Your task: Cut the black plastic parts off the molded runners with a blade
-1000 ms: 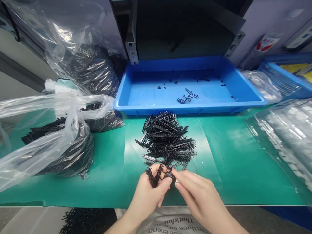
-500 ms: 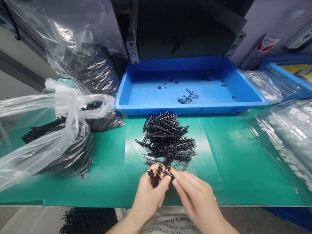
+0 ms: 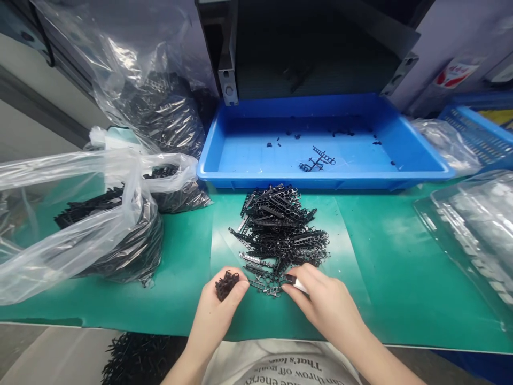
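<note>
My left hand (image 3: 218, 302) is closed round a bunch of small black plastic pieces (image 3: 227, 285), whose tangled ends stick out above the thumb. Across a short gap, my right hand (image 3: 323, 294) pinches a small item (image 3: 300, 285), white with a dark tip; its exact kind is unclear. Between and beyond both hands lies a heap of black plastic part frames (image 3: 280, 224), strips with rings and small bars. A few loose frames (image 3: 266, 286) lie at the heap's near edge, close to both hands.
Behind the heap stands a blue tray (image 3: 328, 182) with one frame and scattered bits inside. Clear bags (image 3: 132, 240) of black parts crowd the left. Clear plastic trays (image 3: 476, 230) lie on the right. Black pieces (image 3: 136, 355) fill something below the table's front edge.
My hands have moved apart, the left one to the left with its bunch of pieces. More frames now show at the heap's near edge. The view has shifted slightly.
</note>
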